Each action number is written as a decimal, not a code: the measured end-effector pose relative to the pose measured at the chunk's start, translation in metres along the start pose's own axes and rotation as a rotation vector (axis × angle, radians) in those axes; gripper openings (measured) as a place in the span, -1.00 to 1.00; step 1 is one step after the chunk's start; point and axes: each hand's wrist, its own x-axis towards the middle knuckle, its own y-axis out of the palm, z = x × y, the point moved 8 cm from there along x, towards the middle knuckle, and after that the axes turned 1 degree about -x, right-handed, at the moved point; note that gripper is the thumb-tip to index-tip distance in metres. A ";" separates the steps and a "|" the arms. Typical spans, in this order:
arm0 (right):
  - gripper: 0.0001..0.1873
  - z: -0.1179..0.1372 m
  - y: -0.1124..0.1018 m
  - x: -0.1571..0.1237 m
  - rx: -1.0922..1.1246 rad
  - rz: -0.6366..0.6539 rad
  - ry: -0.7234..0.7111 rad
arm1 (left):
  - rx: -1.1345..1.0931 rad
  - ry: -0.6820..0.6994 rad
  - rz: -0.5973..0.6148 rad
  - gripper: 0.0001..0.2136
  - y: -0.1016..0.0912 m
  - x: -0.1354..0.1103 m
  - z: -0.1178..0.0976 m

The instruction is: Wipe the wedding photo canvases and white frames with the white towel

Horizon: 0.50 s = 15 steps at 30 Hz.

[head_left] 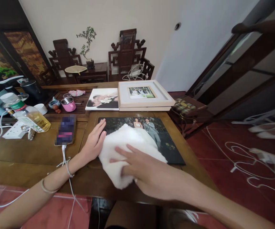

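Right hand, half-spread, is pressing white cloth on photo panel, which may skid if open, empty left hand slips.

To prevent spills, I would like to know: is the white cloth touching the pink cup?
No, the white cloth lies partly on the photo panel, apart from the pink cup.

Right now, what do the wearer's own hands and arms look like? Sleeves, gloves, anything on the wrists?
No gloves on either hand, and no sleeves in view. Left hand: a thin, light bracelet at the wrist, plus a pale, rounded bangle higher up. Right hand: no jewellery visible.
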 end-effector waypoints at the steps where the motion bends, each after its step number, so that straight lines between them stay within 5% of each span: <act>1: -0.47 0.001 -0.001 -0.009 0.020 0.010 0.018 | 0.005 0.014 0.018 -0.57 0.002 -0.001 -0.002; 8: -0.47 -0.075 -0.023 -0.031 -0.045 -0.038 0.416 | 0.120 0.064 0.172 -0.56 0.019 -0.007 -0.005; 12: -0.52 -0.107 -0.047 0.014 -0.048 -0.212 0.341 | 0.149 0.088 0.199 -0.63 0.024 -0.009 -0.003; 15: -0.58 -0.108 -0.059 0.057 0.014 -0.323 0.220 | 0.141 0.108 0.208 -0.67 0.024 -0.008 -0.002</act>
